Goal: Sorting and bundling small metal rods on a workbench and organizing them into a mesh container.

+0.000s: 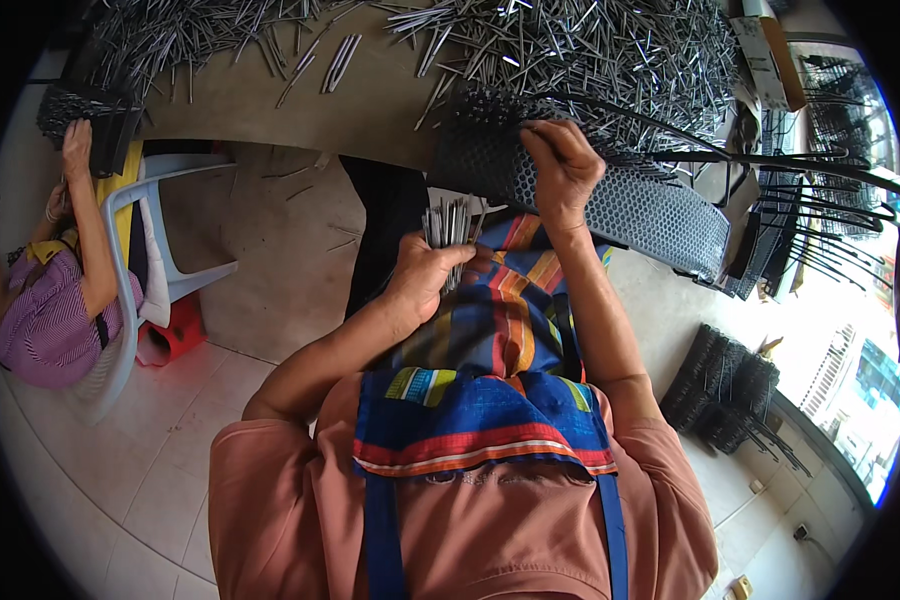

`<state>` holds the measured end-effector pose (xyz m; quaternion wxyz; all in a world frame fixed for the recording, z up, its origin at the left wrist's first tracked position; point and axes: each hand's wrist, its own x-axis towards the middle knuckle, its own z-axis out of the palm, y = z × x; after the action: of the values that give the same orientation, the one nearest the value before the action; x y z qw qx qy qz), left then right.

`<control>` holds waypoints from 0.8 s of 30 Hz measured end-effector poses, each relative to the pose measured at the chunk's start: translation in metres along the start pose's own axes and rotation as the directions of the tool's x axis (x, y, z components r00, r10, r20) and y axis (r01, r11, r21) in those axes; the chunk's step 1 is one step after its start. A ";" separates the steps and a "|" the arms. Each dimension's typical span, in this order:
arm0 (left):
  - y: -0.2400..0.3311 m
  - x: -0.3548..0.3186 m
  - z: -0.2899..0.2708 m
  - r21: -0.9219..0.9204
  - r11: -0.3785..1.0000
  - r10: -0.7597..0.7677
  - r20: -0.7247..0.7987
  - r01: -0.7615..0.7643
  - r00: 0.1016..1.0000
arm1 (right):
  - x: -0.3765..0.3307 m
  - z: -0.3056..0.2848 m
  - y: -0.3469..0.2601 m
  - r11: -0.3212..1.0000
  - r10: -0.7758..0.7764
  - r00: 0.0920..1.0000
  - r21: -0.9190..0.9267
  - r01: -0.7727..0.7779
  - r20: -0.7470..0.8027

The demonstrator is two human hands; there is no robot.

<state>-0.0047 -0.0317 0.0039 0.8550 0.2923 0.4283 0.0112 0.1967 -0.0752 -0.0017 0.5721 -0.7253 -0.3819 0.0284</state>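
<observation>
Many rods [448,222] clamped in my left hand [432,272], my right hand [568,172] pinched together by black mesh [660,217].

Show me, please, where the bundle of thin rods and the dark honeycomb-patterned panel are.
Bundle of thin rods [449,225]: head view, on its upper part.
Dark honeycomb-patterned panel [652,217]: head view, on its right part.

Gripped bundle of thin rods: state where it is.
In the head view, the bundle of thin rods is near the centre, held in the left hand, lower left of the right hand.
</observation>
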 end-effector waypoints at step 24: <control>0.010 0.028 0.018 -0.156 0.976 0.162 0.067 -0.150 0.984 | -0.032 -0.012 -0.025 0.731 0.573 0.664 0.068 -0.679 0.480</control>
<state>0.0288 -0.0251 -0.0029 0.8874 0.2599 0.3677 0.0993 0.1670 -0.1024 0.0115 0.5118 -0.7123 -0.2161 0.4289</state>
